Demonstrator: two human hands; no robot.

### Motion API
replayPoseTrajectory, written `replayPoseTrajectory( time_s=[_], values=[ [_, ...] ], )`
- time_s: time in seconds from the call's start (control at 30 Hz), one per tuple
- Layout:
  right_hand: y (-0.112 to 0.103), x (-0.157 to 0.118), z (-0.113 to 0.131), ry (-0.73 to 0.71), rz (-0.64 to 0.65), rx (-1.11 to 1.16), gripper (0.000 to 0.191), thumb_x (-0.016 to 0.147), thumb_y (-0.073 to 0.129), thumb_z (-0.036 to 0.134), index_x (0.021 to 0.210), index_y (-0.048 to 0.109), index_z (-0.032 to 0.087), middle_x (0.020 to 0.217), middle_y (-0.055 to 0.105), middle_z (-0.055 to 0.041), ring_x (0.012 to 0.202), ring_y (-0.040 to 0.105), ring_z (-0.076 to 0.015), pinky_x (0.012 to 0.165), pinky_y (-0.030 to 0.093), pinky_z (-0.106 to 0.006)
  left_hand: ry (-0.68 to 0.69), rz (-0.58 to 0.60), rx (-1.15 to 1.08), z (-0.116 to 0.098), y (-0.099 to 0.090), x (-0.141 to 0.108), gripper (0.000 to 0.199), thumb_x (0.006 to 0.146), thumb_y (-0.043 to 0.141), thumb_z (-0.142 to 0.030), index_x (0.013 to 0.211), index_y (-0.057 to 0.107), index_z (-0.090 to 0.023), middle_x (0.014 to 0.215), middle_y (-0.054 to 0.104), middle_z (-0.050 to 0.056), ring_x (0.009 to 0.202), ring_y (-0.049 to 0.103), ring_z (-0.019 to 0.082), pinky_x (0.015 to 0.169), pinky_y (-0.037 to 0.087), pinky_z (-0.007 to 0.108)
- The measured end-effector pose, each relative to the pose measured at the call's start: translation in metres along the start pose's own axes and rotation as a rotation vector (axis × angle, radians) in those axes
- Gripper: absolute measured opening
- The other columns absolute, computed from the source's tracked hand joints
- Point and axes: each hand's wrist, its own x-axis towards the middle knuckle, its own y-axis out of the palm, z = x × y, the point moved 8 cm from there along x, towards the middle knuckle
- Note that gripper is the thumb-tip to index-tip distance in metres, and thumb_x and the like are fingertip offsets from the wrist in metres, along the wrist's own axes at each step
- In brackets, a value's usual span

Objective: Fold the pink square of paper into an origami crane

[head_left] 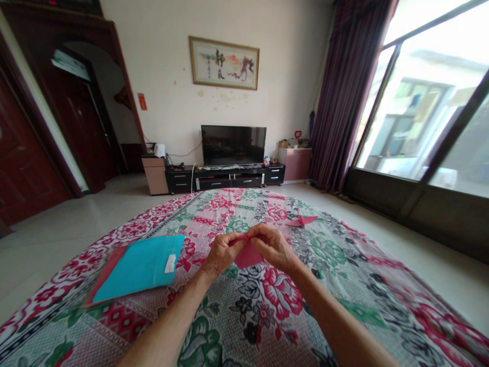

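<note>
Pinkish-red, thin paper sheet [248, 256]: we observe its upper edge pinched by the fingers of our left hand [222, 252] and right hand [275, 246], above the floral cloth [282, 293]. Step, judged: creasing; next move needs aligned edges, even pressure.

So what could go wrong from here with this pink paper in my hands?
Your left hand and right hand pinch the thin pink paper sheet close together, so an uneven pull might tear it. The flower-patterned woven cloth beneath looks soft, so creases pressed there may come out weak. The small folded pink paper shape lies just beyond your right hand, which could knock it.
</note>
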Motion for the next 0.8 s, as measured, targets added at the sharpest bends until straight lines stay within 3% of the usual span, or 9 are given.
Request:
replayPoseTrajectory(
  time_s=[0.33,0.57,0.8],
  values=[
    [0.0004,0.0004,0.0021,-0.054,-0.003,-0.037,0.009,0.076,0.05,0.016,0.076,0.059,0.018,0.075,0.059,-0.001,0.066,0.055,-0.0105,0.059,0.044,-0.023,-0.02,0.028,-0.048,-0.0016,0.0033,-0.0023,0.026,0.073,0.061,-0.035,0.083,0.071,-0.014,0.058,0.057,-0.002,0.052,0.044,0.009,0.047,0.033,0.018],
    [-0.002,0.0012,0.0075,-0.048,-0.017,-0.095,0.011,0.078,0.048,0.016,0.077,0.059,0.016,0.072,0.059,-0.0003,0.061,0.052,-0.0092,0.055,0.041,-0.021,-0.023,0.024,-0.065,-0.0048,0.0031,-0.0026,0.033,0.076,0.058,-0.041,0.085,0.071,-0.012,0.061,0.06,0.0,0.054,0.047,0.01,0.048,0.035,0.02],
    [-0.001,0.0024,0.0041,-0.081,-0.004,-0.076,0.01,0.079,0.05,0.018,0.078,0.06,0.016,0.077,0.059,-0.0014,0.068,0.053,-0.0103,0.061,0.043,-0.022,-0.038,-0.001,-0.095,-0.0029,-0.0012,-0.0016,0.029,0.07,0.065,-0.039,0.082,0.073,-0.013,0.06,0.06,-0.001,0.053,0.047,0.009,0.048,0.034,0.019]
  ],
)
